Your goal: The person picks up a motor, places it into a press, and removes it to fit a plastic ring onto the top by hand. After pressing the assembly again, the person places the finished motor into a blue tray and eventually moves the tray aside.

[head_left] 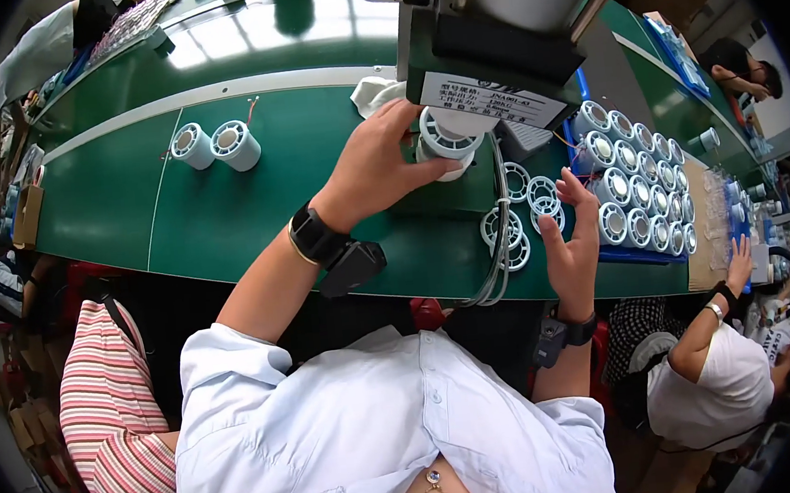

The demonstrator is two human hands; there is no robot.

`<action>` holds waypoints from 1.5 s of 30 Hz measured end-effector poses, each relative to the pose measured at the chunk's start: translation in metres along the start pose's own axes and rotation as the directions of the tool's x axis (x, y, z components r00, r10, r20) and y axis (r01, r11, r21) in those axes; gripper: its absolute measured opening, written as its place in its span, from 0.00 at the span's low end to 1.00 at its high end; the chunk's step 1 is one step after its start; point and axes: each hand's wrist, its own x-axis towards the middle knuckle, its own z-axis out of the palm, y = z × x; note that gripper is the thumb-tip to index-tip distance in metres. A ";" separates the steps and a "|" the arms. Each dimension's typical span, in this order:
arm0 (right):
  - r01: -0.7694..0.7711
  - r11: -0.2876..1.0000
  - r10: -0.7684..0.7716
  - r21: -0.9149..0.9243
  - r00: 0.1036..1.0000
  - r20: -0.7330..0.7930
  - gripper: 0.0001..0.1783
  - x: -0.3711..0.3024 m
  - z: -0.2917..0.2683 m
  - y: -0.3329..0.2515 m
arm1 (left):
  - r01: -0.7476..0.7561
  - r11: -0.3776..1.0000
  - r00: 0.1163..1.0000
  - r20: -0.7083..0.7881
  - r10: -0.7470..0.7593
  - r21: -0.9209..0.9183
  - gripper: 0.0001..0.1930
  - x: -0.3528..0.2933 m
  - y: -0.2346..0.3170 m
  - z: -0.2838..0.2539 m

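Note:
My left hand (377,165) is wrapped around a pale blue cylindrical housing (448,139) with a slotted ring top. The housing sits directly beneath the head of a bench press (494,92), which hides part of it. My right hand (574,248) is held up, thumb and fingers apart, with nothing between them. Beside its fingers lie several loose pale blue slotted rings (543,194) on the green table. Grey cables (502,228) run down past the rings and over the table's front edge.
Two similar housings (236,148) stand on the green table (308,113) to the left. At right, a blue tray (642,256) holds several more. White cloth (376,94) lies behind my left hand. A co-worker (715,359) sits at right, another (114,412) at left.

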 end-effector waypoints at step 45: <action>-0.156 0.097 0.716 0.983 0.697 0.040 0.12 -0.059 -0.115 0.107 | 0.015 0.964 0.997 0.069 -0.034 0.266 0.15 -0.058 -0.061 -0.023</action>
